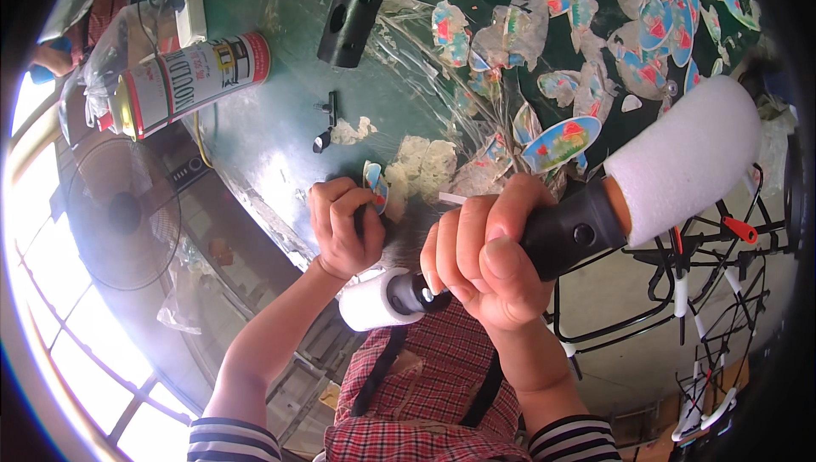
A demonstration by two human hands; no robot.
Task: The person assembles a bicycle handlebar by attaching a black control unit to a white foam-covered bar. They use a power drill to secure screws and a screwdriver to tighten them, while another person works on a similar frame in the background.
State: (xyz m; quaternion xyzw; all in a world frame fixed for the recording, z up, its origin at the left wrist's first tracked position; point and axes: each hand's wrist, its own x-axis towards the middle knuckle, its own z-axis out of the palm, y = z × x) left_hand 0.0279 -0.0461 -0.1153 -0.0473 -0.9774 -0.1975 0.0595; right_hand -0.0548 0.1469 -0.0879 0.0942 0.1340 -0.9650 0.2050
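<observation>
My right hand (489,258) is wrapped round a black plastic tube (574,232) with a round button-like spot on its side. From the tube's far end a white foam sleeve (693,160) reaches up to the right, with a narrow brownish band between them. Below the hand, a shorter white foam roll (374,302) with a black end lies near my lap; whether it joins the tube is hidden. My left hand (346,222) is closed at the bench's near edge, its fingers curled over something dark that I cannot make out. A small printed oval sticker (375,186) touches its fingertips.
On the green bench (280,3) stand a black hollow cylinder (348,20) and small black parts (327,122). Peeled stickers (561,143) litter its right side. A spray can (191,84) lies at the left, above a fan (123,211). Black metal frames (654,292) stand right.
</observation>
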